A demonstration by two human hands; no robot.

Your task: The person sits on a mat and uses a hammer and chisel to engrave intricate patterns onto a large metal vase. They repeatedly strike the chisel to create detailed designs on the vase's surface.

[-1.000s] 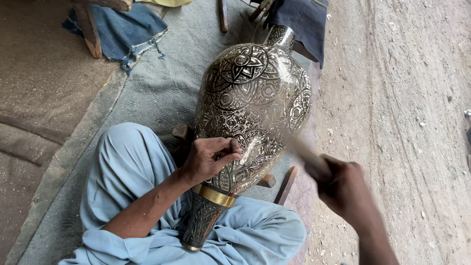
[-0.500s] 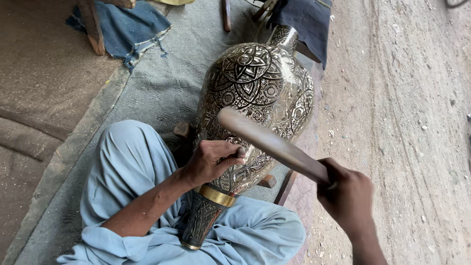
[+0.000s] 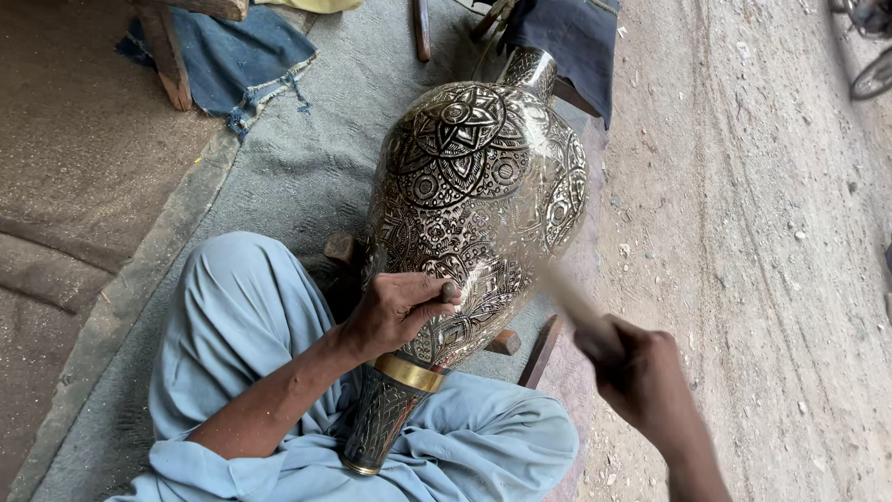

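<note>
A large engraved metal vase (image 3: 478, 200) with star and flower patterns lies tilted across my lap, its narrow brass-banded foot (image 3: 386, 414) between my legs. My left hand (image 3: 400, 307) rests on the lower belly of the vase, shut on a small chisel whose dark head pokes out by the thumb. My right hand (image 3: 641, 372) is to the right of the vase, shut on a wooden mallet (image 3: 567, 297) that is blurred with motion and raised just off the vase's side.
I sit on a grey mat (image 3: 288, 177) in light blue trousers (image 3: 232, 325). Wooden blocks (image 3: 506, 342) prop the vase. A blue cloth (image 3: 242, 46) and wooden leg lie at the back left, a dark cloth (image 3: 576, 42) behind the vase, and dirt ground (image 3: 762, 232) on the right.
The mallet was laid against the chisel half a second ago; now it has swung back to the right and is blurred. My left hand stays in place on the vase.
</note>
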